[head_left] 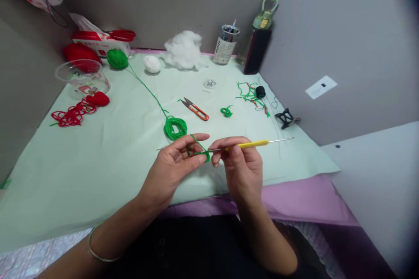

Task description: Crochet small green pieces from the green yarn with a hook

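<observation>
Fingers of the left hand [168,165] pinch the small green yarn piece [207,157], between both hands; the right hand's [245,165] clamp the yellow-handled hook [252,144]. The yarn looks light, soft, best pinched beside its stitches; the hook seems stiff, best held mid-handle.

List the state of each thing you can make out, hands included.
Left hand: pinching green yarn piece
Right hand: gripping hook
Hook: near end at the green yarn piece
Green coil: loosely wound
Green ball: wound, strand trailing
White ball: wound
Red yarn: loose, tangled
Snips: lying flat, blades slightly apart
Stuffing: fluffed heap
Cup: upright, holding pens
Phone: propped up, screen dark
</observation>
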Motion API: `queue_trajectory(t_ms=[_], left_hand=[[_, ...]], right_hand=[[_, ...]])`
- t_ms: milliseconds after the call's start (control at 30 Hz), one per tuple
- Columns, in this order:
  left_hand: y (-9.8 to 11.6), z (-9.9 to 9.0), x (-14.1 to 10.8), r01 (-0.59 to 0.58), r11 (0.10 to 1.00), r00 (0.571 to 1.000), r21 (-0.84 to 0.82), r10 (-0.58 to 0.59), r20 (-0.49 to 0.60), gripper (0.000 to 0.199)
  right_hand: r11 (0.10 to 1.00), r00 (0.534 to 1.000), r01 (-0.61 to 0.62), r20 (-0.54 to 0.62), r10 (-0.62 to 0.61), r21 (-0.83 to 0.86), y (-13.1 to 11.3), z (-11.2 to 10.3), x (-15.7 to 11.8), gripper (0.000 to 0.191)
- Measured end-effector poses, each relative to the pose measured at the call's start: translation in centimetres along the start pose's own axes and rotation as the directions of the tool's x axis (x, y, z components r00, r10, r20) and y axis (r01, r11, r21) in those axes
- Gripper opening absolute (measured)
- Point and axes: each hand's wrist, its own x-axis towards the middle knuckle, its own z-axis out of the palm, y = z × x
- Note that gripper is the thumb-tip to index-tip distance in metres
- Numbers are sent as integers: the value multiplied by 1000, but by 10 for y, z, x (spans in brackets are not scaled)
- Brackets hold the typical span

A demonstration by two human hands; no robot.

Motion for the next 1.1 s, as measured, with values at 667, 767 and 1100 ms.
queue_trajectory(t_ms=[667,767,1100], left_hand=[[4,3,-7,-188,912,960,363,248,-126,24],[1,5,-7,-226,907,946,357,291,-141,17],[9,4,2,227,939,973,-259,-206,107,39]], right_hand=[[605,839,544,386,-383,-581,-22,-1,-9,24],[591,839,544,381,-388,-596,-18,-1,-10,27],[616,870,481,248,-427,-624,-6,-3,-15,37]])
